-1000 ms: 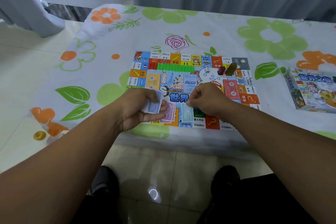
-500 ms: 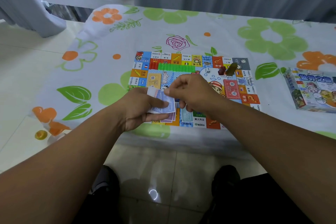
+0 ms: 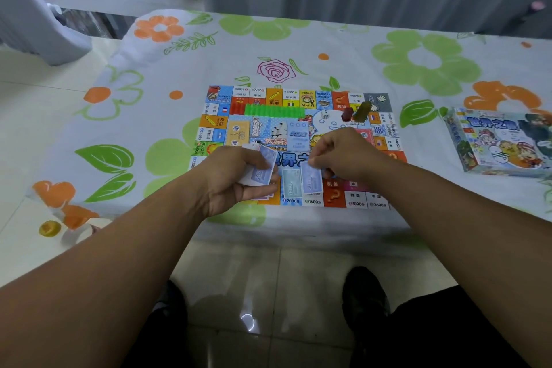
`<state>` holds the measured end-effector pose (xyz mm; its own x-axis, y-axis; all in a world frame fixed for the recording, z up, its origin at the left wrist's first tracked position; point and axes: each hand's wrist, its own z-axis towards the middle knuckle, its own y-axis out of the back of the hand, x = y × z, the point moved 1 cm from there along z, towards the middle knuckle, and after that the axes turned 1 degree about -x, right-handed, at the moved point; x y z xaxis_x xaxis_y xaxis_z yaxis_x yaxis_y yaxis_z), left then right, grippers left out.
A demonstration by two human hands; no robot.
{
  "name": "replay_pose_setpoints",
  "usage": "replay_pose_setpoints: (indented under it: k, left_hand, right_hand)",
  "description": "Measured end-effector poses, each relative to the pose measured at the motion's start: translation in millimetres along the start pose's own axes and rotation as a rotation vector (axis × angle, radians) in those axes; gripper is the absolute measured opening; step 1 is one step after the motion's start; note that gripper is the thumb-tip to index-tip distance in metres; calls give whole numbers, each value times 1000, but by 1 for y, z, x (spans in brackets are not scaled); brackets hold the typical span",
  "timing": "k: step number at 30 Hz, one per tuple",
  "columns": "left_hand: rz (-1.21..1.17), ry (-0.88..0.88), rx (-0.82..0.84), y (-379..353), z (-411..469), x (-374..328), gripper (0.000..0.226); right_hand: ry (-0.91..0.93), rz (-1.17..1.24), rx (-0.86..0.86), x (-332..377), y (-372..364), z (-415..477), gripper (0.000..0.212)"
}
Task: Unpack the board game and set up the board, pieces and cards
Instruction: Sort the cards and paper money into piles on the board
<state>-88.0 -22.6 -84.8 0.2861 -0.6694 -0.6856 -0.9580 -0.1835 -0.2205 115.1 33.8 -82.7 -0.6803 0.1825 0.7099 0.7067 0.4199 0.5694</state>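
We see the left hand [image 3: 236,179] curled round a thin stack of paper play-money notes [image 3: 263,170], the top one pale blue with a white margin. Just right of it, the right hand [image 3: 346,155] pinches the far end of a single blue note [image 3: 312,181], whose near end rests on the game board [image 3: 268,98]. Between the two hands a teal note [image 3: 291,184] lies flat on the board, just beside the blue one.

The board is a thin, glossy rectangular sheet edged with small coloured squares. Below the right hand we read 机会 on an orange square with a question mark, and 2000, 1600, 1000 and 3600 run along the near edge. Beyond the left hand a row of bright green plastic pieces [image 3: 274,112] forms a ribbed strip. Beyond the right hand sit a white die [image 3: 325,114], a dark red pawn [image 3: 347,113] and an olive pawn [image 3: 362,110], the two pawns close together.

Well off to the right of the right hand the cardboard game box [image 3: 501,143] lies flat, its cartoon lid headed by blue characters starting 世界之. Everything rests on a smooth tablecloth [image 3: 328,39] printed with green and orange flowers
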Motion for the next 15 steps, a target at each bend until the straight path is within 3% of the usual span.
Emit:
replay_pose_setpoints:
  k: [15]
  left_hand:
    - [38,20,21,-10,6,6,38]
  right_hand:
    - [-44,-84,-68,-18,1,7,3]
